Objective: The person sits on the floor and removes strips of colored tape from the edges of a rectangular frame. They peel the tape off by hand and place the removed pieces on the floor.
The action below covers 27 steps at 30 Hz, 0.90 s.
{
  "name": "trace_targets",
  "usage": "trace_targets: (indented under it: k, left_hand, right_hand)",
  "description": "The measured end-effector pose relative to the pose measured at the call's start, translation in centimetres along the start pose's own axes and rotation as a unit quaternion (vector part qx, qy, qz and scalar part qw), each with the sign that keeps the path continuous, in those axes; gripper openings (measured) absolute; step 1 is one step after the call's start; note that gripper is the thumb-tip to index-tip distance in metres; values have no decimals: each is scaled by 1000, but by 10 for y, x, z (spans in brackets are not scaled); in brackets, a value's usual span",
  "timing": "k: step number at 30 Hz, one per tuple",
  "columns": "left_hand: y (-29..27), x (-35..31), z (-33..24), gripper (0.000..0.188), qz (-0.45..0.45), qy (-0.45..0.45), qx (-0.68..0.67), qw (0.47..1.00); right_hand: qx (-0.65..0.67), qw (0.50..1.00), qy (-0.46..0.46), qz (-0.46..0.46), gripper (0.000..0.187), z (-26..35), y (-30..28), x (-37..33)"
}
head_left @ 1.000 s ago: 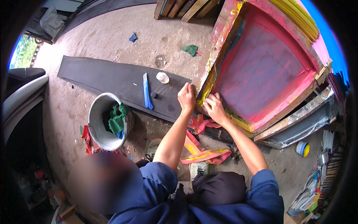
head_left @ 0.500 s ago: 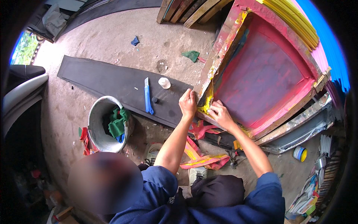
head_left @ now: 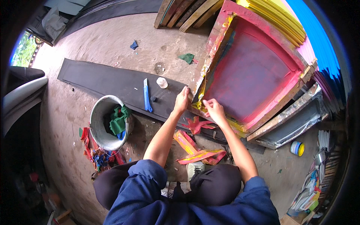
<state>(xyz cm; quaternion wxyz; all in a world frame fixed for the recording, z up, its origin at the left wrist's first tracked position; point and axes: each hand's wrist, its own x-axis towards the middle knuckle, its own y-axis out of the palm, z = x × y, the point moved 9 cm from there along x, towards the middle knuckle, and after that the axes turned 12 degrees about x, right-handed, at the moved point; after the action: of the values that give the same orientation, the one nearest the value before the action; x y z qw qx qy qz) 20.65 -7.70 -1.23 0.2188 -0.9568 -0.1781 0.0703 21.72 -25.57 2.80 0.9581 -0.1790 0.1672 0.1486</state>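
A wooden screen-printing frame (head_left: 196, 77), crusted with red and yellow paint, leans at a slant in front of me on the right. Its mesh (head_left: 251, 78) is stained pink and purple. My left hand (head_left: 182, 99) is closed round the frame's near left corner. Inside that corner, my right hand (head_left: 214, 110) pinches at a strip of yellow-smeared tape (head_left: 199, 104); its fingertips partly hide the spot. Below the frame, peeled pink and yellow tape strips (head_left: 202, 155) lie on the floor by my shoe (head_left: 195, 169).
A long black board (head_left: 108, 80) carries a blue-handled cutter (head_left: 146, 97), a white bottle (head_left: 162, 82) and a dark cap (head_left: 153, 98). Left of me stands a bucket (head_left: 97, 127) holding green cloth (head_left: 119, 122). A second frame (head_left: 288, 129) and a yellow-blue tin (head_left: 297, 148) are at right.
My view has shifted, so the frame and both hands appear farther left. My right fingers stay at the yellow corner, and my left hand keeps its hold. My knees now show more.
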Motion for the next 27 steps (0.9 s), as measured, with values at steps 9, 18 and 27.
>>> trace_targets:
  k: [9,18,27]
  left_hand:
    - [-20,19,-81,33,-93,82,10,992]
    - [-11,22,-71,39,-160,81,22,984]
    - [-15,20,-75,50,-220,83,98,967]
  right_hand:
    - [-302,953,-23,-7,36,45,21,17]
    - [-278,957,30,74,41,35,22,14]
    - [-261,956,-117,71,29,24,24,22]
